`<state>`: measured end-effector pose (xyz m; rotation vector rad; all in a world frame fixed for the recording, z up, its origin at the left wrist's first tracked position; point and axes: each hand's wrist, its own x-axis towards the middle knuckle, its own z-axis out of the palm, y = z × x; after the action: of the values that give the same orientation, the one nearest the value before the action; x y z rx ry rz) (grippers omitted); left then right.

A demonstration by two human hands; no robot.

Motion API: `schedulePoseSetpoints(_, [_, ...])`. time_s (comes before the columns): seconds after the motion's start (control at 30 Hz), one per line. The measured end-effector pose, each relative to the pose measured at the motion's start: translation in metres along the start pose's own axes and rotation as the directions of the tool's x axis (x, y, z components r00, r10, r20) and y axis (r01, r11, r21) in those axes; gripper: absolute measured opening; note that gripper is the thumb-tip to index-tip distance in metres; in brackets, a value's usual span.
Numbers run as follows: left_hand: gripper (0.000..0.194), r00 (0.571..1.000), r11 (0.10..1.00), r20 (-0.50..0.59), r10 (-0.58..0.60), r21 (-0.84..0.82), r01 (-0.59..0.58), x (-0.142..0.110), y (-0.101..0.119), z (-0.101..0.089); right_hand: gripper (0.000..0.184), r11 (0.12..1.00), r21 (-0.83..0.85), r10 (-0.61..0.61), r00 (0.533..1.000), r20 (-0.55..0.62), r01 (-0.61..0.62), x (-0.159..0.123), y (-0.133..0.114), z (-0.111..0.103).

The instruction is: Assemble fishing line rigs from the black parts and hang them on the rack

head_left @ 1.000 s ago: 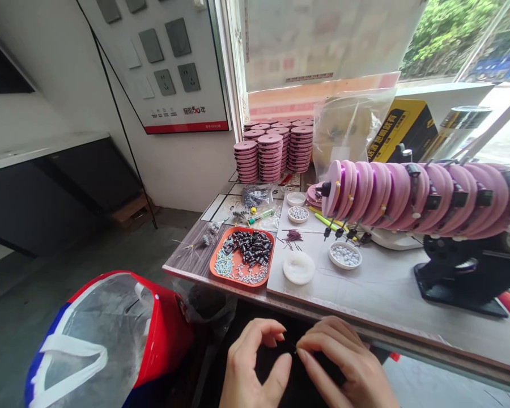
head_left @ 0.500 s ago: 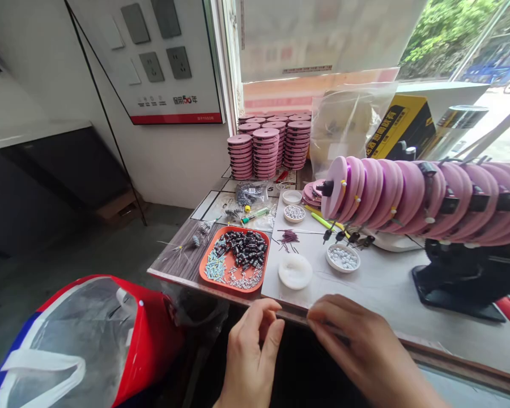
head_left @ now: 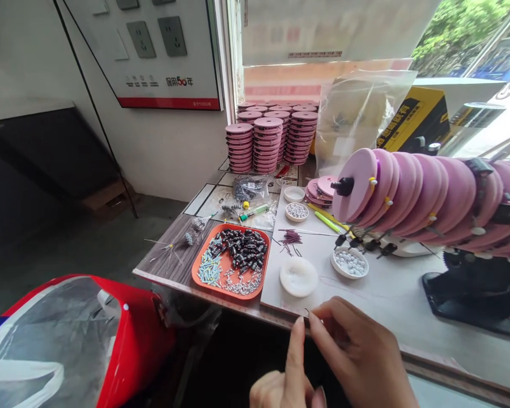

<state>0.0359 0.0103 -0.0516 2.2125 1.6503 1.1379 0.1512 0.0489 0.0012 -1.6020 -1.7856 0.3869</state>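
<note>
My right hand [head_left: 357, 354] hovers over the table's near edge, thumb and forefinger pinched on a tiny dark hook or wire end [head_left: 307, 311]. My left hand [head_left: 287, 379] sits low beside it, forefinger stretched up to touch that pinch, the other fingers curled. Just beyond lie a white round lid [head_left: 298, 276] and an orange tray [head_left: 202, 282] of small black and silver parts. A small white dish of pale beads [head_left: 349, 263] stands to the right.
A row of pink discs [head_left: 425, 192] on a black stand [head_left: 471, 294] fills the right. Stacks of pink discs [head_left: 267, 141] stand at the back by the window. A red, white and blue bag [head_left: 68, 340] lies lower left. A clear plastic bag [head_left: 357, 119] stands behind.
Both hands rose from below the table edge to over it. The left hand dropped lower and stretched out its forefinger. The view shifted left and closer to the discs.
</note>
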Motion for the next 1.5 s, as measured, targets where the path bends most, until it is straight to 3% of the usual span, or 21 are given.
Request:
schedulePoseSetpoints(0.1, [0.066,0.999,0.991,0.032,0.037,0.131,-0.040,0.000,-0.001,0.009,0.030,1.000,-0.022,0.005,0.994,-0.107,-0.007,-0.008,-0.002,0.010])
schedulePoseSetpoints(0.23, [0.087,0.994,0.964,0.101,0.047,0.254,-0.072,0.003,-0.005,0.010,0.032,0.999,-0.038,-0.004,0.987,-0.163,-0.002,-0.008,-0.003,0.014])
schedulePoseSetpoints(0.47, [0.054,0.988,0.904,0.121,0.098,0.405,-0.139,0.014,-0.010,-0.002,0.032,0.997,-0.076,-0.041,0.994,-0.098,0.034,-0.009,0.004,0.015])
schedulePoseSetpoints(0.67, [0.062,0.973,0.885,0.180,0.142,0.418,-0.206,0.017,-0.019,-0.015,0.033,0.993,-0.098,-0.064,0.998,-0.028,0.061,-0.008,0.008,0.011])
schedulePoseSetpoints(1.2, [0.063,0.950,0.835,0.233,0.209,0.464,-0.297,0.017,-0.034,-0.021,0.026,0.991,-0.074,-0.105,0.989,0.102,0.112,0.000,0.012,-0.002])
schedulePoseSetpoints(1.3, [0.063,0.931,0.788,0.268,0.246,0.504,-0.353,0.020,-0.034,-0.025,0.024,0.935,-0.176,-0.283,0.946,0.158,0.308,0.007,0.016,-0.016])
schedulePoseSetpoints(1.4, [0.065,0.909,0.746,0.299,0.290,0.525,-0.410,0.023,-0.035,-0.028,0.032,0.783,-0.330,-0.481,0.849,0.218,0.528,0.017,0.019,-0.041])
schedulePoseSetpoints(1.5, [0.064,0.901,0.741,0.302,0.313,0.516,-0.430,0.024,-0.037,-0.029,0.037,0.684,-0.417,-0.537,0.800,0.266,0.598,0.023,0.021,-0.065])
